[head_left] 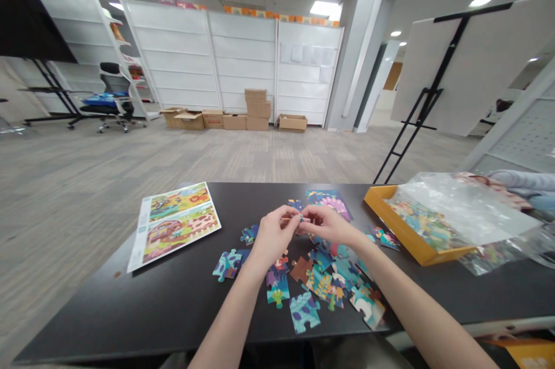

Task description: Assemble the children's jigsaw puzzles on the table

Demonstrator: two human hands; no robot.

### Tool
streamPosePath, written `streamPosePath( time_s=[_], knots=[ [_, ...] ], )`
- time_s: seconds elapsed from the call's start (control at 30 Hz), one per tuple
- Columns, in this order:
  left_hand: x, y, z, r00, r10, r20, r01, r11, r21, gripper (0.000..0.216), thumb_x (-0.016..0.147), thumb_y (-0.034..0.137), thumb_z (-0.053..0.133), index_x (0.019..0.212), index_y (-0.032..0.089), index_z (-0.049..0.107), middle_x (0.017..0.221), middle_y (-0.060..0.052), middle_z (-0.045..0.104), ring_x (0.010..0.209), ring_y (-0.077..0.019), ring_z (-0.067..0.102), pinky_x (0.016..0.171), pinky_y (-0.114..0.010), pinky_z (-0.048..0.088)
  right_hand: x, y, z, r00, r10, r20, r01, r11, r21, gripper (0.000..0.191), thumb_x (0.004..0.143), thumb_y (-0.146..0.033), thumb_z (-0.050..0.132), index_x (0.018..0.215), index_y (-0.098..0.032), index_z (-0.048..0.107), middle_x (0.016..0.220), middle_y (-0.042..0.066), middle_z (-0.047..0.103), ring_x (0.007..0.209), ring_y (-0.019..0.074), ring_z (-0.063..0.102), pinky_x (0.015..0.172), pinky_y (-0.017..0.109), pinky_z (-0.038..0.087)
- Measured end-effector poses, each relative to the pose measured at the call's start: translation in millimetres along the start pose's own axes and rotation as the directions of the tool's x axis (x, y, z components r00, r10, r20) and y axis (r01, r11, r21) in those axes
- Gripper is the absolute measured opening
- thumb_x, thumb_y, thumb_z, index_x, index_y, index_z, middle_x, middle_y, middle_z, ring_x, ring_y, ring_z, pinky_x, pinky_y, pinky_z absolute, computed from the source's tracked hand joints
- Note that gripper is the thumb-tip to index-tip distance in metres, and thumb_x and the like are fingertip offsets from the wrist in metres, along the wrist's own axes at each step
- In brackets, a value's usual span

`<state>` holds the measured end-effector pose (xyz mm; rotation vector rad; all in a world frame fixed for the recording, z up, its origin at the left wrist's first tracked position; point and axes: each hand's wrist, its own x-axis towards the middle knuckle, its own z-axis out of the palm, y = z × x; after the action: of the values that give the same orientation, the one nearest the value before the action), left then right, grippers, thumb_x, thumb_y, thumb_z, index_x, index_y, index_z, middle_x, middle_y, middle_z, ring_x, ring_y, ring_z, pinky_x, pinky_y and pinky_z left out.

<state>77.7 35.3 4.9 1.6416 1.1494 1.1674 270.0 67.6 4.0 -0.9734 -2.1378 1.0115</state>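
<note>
My left hand and my right hand meet above the middle of the table, fingertips pinched together. Between them is a small puzzle piece, seen nearly edge-on and mostly covered by the fingers; whether it is one piece or two I cannot tell. Just beyond my hands lies a joined section of puzzle in blue and purple. Nearer me, below my hands, loose puzzle pieces are scattered and partly overlapping. A teal piece with leaf shapes lies closest to the front edge.
A printed picture sheet lies on the black table at the left. To the right, a yellow box holds more pieces under a clear plastic bag. Cardboard boxes stand by the far shelves.
</note>
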Motion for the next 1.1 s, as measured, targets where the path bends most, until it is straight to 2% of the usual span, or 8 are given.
streamPosePath(
  time_s=[0.1, 0.3, 0.4, 0.6, 0.77, 0.87, 0.97, 1.1],
  knots=[
    [3, -7, 0, 1.000, 0.018, -0.006, -0.017, 0.997, 0.080, 0.019, 0.088, 0.031, 0.057, 0.082, 0.018, 0.070, 0.075, -0.003, 0.073, 0.072, -0.0177, 0.072, 0.070, -0.027, 0.057, 0, 6, -10, 0.998, 0.058, 0.005, -0.058, 0.992, 0.113, 0.036, 0.088, -0.055, 0.065, 0.086, -0.019, 0.064, 0.069, -0.001, 0.064, 0.058, 0.0120, 0.056, 0.055, 0.025, 0.044],
    [5, -13, 9, 0.998, -0.021, 0.063, 0.018, 0.998, 0.052, 0.012, 0.081, 0.021, 0.062, 0.090, 0.018, 0.070, 0.078, -0.005, 0.076, 0.073, -0.0196, 0.074, 0.071, -0.030, 0.059, -1, 11, -28, 0.991, 0.127, -0.039, -0.118, 0.974, 0.195, 0.036, 0.083, -0.054, 0.071, 0.084, -0.019, 0.064, 0.067, -0.001, 0.065, 0.055, 0.0124, 0.060, 0.052, 0.025, 0.047],
    [6, -13, 13, 0.996, -0.073, 0.047, 0.072, 0.997, 0.008, 0.012, 0.078, 0.017, 0.064, 0.089, 0.017, 0.068, 0.074, -0.005, 0.075, 0.068, -0.0198, 0.074, 0.069, -0.031, 0.060, -1, 11, -31, 0.988, 0.134, -0.071, -0.113, 0.962, 0.250, 0.037, 0.081, -0.052, 0.075, 0.093, -0.019, 0.062, 0.069, -0.002, 0.067, 0.056, 0.0123, 0.062, 0.051, 0.024, 0.047],
    [9, -11, 15, 0.993, -0.106, -0.046, 0.098, 0.984, -0.149, 0.028, 0.081, 0.023, 0.064, 0.108, 0.017, 0.057, 0.079, -0.004, 0.074, 0.071, -0.0200, 0.076, 0.066, -0.029, 0.059, -1, 11, -29, 0.992, 0.099, 0.075, -0.120, 0.920, 0.374, 0.042, 0.080, -0.050, 0.078, 0.097, -0.021, 0.052, 0.082, 0.001, 0.073, 0.065, 0.0137, 0.067, 0.059, 0.026, 0.052],
    [1, -10, 16, 0.995, -0.054, 0.079, 0.042, 0.988, 0.149, 0.044, 0.084, 0.021, 0.061, 0.127, 0.023, 0.053, 0.078, 0.001, 0.075, 0.071, -0.0180, 0.073, 0.070, -0.028, 0.056, -4, 16, -44, 0.995, 0.089, 0.039, -0.095, 0.975, 0.201, 0.036, 0.087, -0.051, 0.066, 0.101, -0.018, 0.063, 0.082, 0.003, 0.072, 0.068, 0.0153, 0.065, 0.064, 0.028, 0.051],
    [-8, -4, 15, 0.973, 0.014, 0.231, -0.103, 0.920, 0.379, 0.037, 0.088, 0.023, 0.058, 0.125, 0.025, 0.059, 0.091, -0.002, 0.076, 0.086, -0.0201, 0.072, 0.079, -0.030, 0.055, -13, 33, -71, 0.978, 0.135, -0.160, -0.151, 0.984, -0.095, 0.037, 0.091, -0.050, 0.056, 0.103, -0.017, 0.069, 0.080, 0.004, 0.072, 0.069, 0.0171, 0.063, 0.065, 0.030, 0.049],
    [-15, 3, 16, 0.922, 0.063, 0.382, -0.281, 0.788, 0.548, 0.024, 0.090, 0.028, 0.060, 0.112, 0.024, 0.068, 0.107, -0.006, 0.073, 0.103, -0.0247, 0.067, 0.092, -0.036, 0.051, -23, 57, -97, 0.922, 0.170, -0.348, -0.286, 0.904, -0.318, 0.033, 0.087, -0.047, 0.057, 0.091, -0.017, 0.071, 0.076, 0.005, 0.072, 0.071, 0.0204, 0.064, 0.069, 0.033, 0.049],
    [-19, 7, 20, 0.902, 0.030, 0.430, -0.339, 0.664, 0.666, 0.020, 0.091, 0.032, 0.060, 0.104, 0.021, 0.072, 0.107, -0.009, 0.071, 0.105, -0.0281, 0.064, 0.096, -0.041, 0.049, -29, 75, -105, 0.924, 0.233, -0.304, -0.308, 0.923, -0.229, 0.034, 0.081, -0.049, 0.063, 0.092, -0.017, 0.067, 0.076, 0.006, 0.073, 0.069, 0.0204, 0.066, 0.069, 0.033, 0.051]
  ],
)
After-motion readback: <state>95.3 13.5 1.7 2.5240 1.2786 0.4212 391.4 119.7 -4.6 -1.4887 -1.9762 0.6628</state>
